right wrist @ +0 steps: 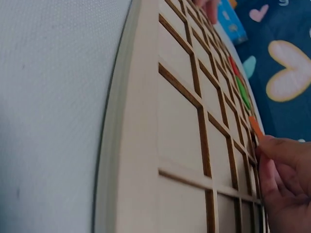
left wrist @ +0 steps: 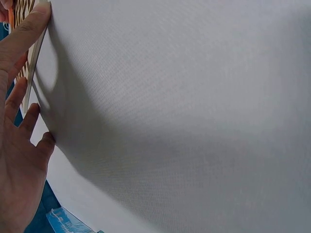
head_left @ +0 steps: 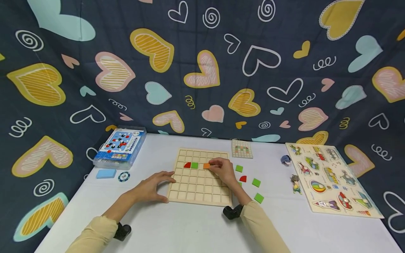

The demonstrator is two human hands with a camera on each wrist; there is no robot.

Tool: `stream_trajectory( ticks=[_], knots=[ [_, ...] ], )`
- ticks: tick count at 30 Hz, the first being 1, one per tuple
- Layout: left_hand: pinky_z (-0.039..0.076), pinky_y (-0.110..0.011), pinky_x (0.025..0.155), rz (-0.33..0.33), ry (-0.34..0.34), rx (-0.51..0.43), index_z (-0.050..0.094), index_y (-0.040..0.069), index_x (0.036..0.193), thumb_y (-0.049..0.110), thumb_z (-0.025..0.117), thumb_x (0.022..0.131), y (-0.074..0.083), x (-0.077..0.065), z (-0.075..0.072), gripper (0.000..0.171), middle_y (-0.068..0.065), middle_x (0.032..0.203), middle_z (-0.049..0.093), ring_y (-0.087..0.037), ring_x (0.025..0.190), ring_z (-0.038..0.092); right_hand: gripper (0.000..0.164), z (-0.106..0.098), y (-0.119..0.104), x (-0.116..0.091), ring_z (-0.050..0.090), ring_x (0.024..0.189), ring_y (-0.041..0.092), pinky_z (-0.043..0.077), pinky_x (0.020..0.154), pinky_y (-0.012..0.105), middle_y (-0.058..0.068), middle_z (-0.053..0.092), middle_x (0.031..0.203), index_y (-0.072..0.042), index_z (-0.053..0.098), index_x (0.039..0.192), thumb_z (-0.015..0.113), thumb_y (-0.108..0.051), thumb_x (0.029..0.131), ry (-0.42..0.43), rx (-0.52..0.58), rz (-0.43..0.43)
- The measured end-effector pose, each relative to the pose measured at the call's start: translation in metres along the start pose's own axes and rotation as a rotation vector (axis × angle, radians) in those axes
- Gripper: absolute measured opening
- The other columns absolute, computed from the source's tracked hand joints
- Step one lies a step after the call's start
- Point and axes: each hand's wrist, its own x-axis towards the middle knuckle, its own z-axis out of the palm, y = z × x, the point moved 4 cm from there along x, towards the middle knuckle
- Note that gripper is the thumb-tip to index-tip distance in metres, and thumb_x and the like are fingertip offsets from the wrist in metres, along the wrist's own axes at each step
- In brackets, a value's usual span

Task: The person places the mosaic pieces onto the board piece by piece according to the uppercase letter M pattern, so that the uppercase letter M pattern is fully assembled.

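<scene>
A wooden grid board (head_left: 186, 188) lies flat on the white table. In its upper part sit a red quarter-circle tile (head_left: 187, 165) and, right beside it, a green square tile (head_left: 194, 165). My right hand (head_left: 223, 170) pinches an orange tile (head_left: 206, 166) between thumb and fingers, over the same row, a short gap right of the green one. In the right wrist view the orange tile (right wrist: 255, 127) looks tilted against the grid. My left hand (head_left: 151, 187) rests at the board's left edge, its fingers and thumb spread along the frame (left wrist: 39, 43).
Right of the board lie several green tiles (head_left: 256, 182) and a red quarter-circle (head_left: 243, 179). A pattern card (head_left: 242, 149) is behind them. A picture puzzle board (head_left: 335, 182) and small figures (head_left: 296, 184) lie far right. A plastic box (head_left: 120, 147), blue block (head_left: 105, 173) and poker chip (head_left: 124, 176) sit left.
</scene>
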Motion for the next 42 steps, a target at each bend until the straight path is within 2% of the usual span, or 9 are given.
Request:
stream_trajectory(
  ticks=[4,9,20,25,29,33,39,42],
  knots=[
    [0.035,-0.070,0.095,0.010,0.000,0.001,0.061,0.022,0.124,0.040,0.085,0.066,0.001,0.001,-0.001,0.065,-0.006,0.149,0.040,-0.037,0.136,0.034,0.019,0.005,-0.002,0.003,0.070,0.079,0.025,0.056,0.069,0.029,0.015,0.072,0.093,0.002,0.072,0.097,0.072,0.005,0.079,-0.015,-0.023,-0.023],
    [0.034,-0.070,0.095,0.006,-0.003,0.004,0.061,0.022,0.124,0.038,0.086,0.066,0.003,0.000,-0.001,0.065,-0.007,0.149,0.040,-0.038,0.136,0.034,0.019,0.009,-0.002,0.005,0.070,0.079,0.024,0.056,0.070,0.029,0.014,0.072,0.094,0.001,0.072,0.098,0.073,0.005,0.079,-0.030,-0.022,-0.002],
    [0.035,-0.071,0.094,0.008,0.001,0.008,0.061,0.020,0.124,0.038,0.086,0.066,0.004,0.001,-0.002,0.066,-0.007,0.148,0.041,-0.038,0.135,0.034,0.025,0.011,-0.003,0.007,0.070,0.084,0.029,0.057,0.073,0.031,0.016,0.072,0.096,0.004,0.070,0.103,0.073,0.006,0.078,-0.032,0.046,0.010],
    [0.035,-0.070,0.094,0.012,-0.011,0.008,0.061,0.020,0.125,0.039,0.085,0.067,0.003,0.002,-0.001,0.066,-0.008,0.149,0.040,-0.039,0.135,0.034,0.025,0.005,-0.002,0.002,0.069,0.090,0.030,0.056,0.077,0.030,0.018,0.071,0.099,0.004,0.069,0.105,0.072,0.004,0.081,-0.035,0.097,0.016],
    [0.036,-0.069,0.095,0.018,-0.017,0.008,0.061,0.020,0.124,0.041,0.085,0.067,0.004,0.000,-0.001,0.066,-0.009,0.148,0.040,-0.040,0.135,0.034,0.025,-0.012,0.000,-0.007,0.068,0.094,0.033,0.056,0.078,0.029,0.023,0.068,0.106,0.007,0.067,0.109,0.069,0.004,0.084,-0.047,0.154,0.013],
    [0.036,-0.065,0.098,0.034,-0.014,0.012,0.061,0.019,0.124,0.040,0.085,0.067,0.005,0.000,-0.001,0.065,-0.010,0.148,0.040,-0.040,0.135,0.034,0.026,-0.042,0.006,-0.016,0.068,0.092,0.030,0.056,0.075,0.026,0.026,0.066,0.108,0.007,0.066,0.109,0.068,0.005,0.084,-0.019,0.162,0.030],
    [0.036,-0.065,0.098,0.026,-0.018,0.005,0.061,0.019,0.124,0.038,0.085,0.067,0.005,0.001,-0.001,0.065,-0.010,0.149,0.039,-0.040,0.135,0.033,0.024,-0.095,0.022,-0.034,0.067,0.090,0.019,0.053,0.073,0.017,0.021,0.067,0.112,0.003,0.067,0.111,0.067,0.000,0.087,0.033,0.058,0.115],
    [0.035,-0.066,0.098,0.020,-0.018,-0.001,0.061,0.020,0.124,0.038,0.085,0.067,0.004,0.000,-0.001,0.064,-0.010,0.149,0.039,-0.040,0.135,0.033,0.024,-0.119,0.030,-0.047,0.066,0.091,0.020,0.052,0.074,0.016,0.020,0.066,0.112,0.003,0.066,0.112,0.066,0.000,0.088,0.046,0.003,0.128]
  ],
)
